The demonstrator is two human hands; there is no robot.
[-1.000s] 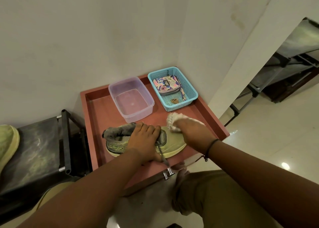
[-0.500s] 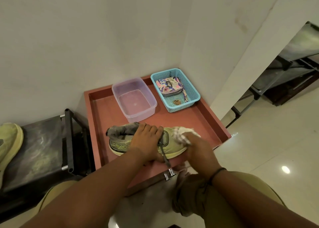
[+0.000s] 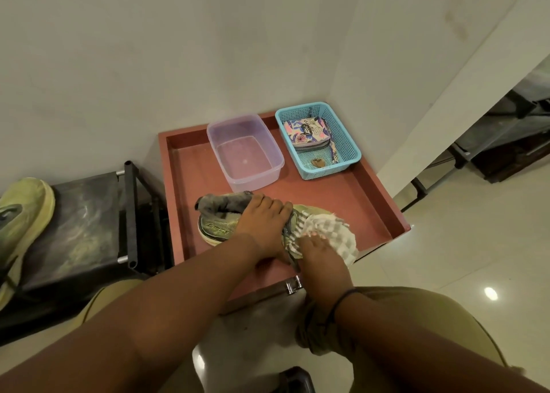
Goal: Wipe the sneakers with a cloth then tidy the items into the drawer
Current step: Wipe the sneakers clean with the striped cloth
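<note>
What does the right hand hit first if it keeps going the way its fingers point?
Probably nothing new: the right hand already presses the cloth onto the sneaker. Past the toe, likely the blue basket; depth unclear.

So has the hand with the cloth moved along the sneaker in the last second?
Yes. The right hand with the cloth has slid from the sneaker's far side, nearer the blue basket, to its near side by the drawer handle.

At the upper middle of the frame sits a clear plastic tub point(image 3: 244, 154), and just right of it a blue mesh basket point(image 3: 345, 151) holding a flower-print pouch point(image 3: 306, 131). A dark metal-framed rack point(image 3: 86, 223) stands at the left.
</note>
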